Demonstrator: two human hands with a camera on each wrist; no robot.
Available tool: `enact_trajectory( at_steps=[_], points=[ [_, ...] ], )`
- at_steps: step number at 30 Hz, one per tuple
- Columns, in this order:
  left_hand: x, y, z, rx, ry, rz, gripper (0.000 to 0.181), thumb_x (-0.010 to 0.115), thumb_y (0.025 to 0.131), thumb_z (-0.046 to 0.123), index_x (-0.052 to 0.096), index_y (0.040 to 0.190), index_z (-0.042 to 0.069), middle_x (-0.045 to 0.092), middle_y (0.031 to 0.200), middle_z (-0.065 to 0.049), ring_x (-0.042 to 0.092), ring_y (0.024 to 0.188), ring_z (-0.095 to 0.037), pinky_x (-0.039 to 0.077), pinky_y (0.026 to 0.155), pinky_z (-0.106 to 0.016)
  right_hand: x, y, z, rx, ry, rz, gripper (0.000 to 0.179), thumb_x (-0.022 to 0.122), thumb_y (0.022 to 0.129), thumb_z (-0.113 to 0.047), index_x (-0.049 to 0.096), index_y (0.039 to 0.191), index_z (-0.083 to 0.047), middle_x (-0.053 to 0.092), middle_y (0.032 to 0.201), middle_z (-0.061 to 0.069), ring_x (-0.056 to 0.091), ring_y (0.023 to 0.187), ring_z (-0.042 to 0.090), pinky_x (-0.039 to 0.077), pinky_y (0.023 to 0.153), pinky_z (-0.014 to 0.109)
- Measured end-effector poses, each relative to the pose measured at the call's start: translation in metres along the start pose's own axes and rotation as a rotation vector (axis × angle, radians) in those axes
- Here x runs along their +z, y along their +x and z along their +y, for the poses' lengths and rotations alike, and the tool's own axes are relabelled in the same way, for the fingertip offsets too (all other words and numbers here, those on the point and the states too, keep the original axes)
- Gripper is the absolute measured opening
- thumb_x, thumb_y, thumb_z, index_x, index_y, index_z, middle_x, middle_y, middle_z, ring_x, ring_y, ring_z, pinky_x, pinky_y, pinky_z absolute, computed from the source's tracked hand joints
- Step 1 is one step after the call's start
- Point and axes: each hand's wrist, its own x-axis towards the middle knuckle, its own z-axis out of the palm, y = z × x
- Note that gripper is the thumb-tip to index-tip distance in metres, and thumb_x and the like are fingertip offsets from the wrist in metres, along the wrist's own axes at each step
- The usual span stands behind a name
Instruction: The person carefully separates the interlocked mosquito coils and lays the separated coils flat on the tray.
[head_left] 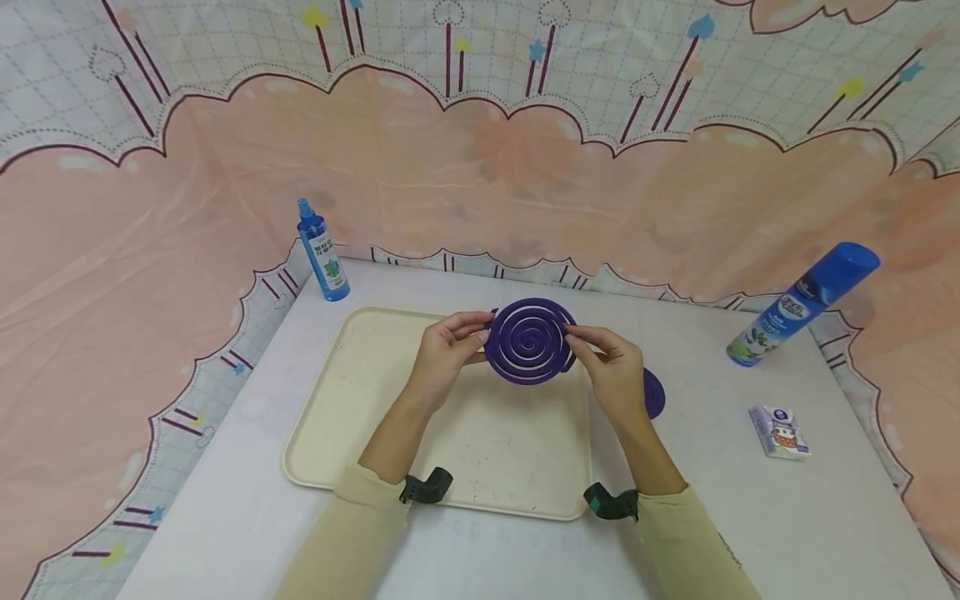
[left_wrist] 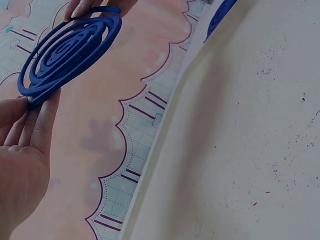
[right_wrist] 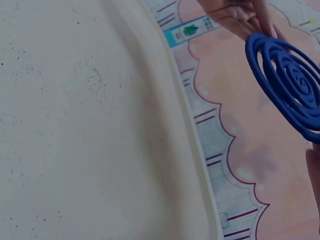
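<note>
Coil (head_left: 528,340) raised over tray (head_left: 510,450) | left hand (head_left: 450,350), right hand (head_left: 617,371) pinch its opposite edges | step: perhaps teasing it apart, doubling hard to tell | next: likely wants gentle, even pressure

My coil (head_left: 529,340): purple, blue in my wrist views | my sleeves (head_left: 348,525): khaki | tray (head_left: 510,450): cream, dark-specked | backdrop cloth (head_left: 525,192): peach scallops, maroon outlines, pale grid | small box (head_left: 780,432): white, lilac
</note>
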Motion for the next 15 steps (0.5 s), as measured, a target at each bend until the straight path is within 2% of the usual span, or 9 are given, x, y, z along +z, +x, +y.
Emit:
enact_trajectory(
  at_steps=[8,15],
  points=[
    [0.0009,-0.0008,0.0026,0.01,0.021,0.009,0.031,0.054,0.101,-0.003,0.06,0.13,-0.009,0.064,0.133,-0.029,0.072,0.092,-0.002,0.064,0.075,-0.023,0.0016,-0.0008,0.0012,0.024,0.109,-0.03,0.024,0.069,0.091,0.008,0.069,0.115,0.013,0.075,0.1,-0.017,0.072,0.091,0.0,0.062,0.073,0.018],
    [0.0023,-0.0012,0.0022,-0.001,0.021,0.009,0.032,0.057,0.1,-0.003,0.06,0.131,-0.008,0.065,0.134,-0.026,0.072,0.089,-0.002,0.063,0.069,-0.022,0.0015,-0.001,0.002,0.033,0.141,-0.044,0.026,0.068,0.09,0.01,0.068,0.116,0.014,0.071,0.103,-0.012,0.072,0.086,0.001,0.062,0.068,0.02]
  ],
)
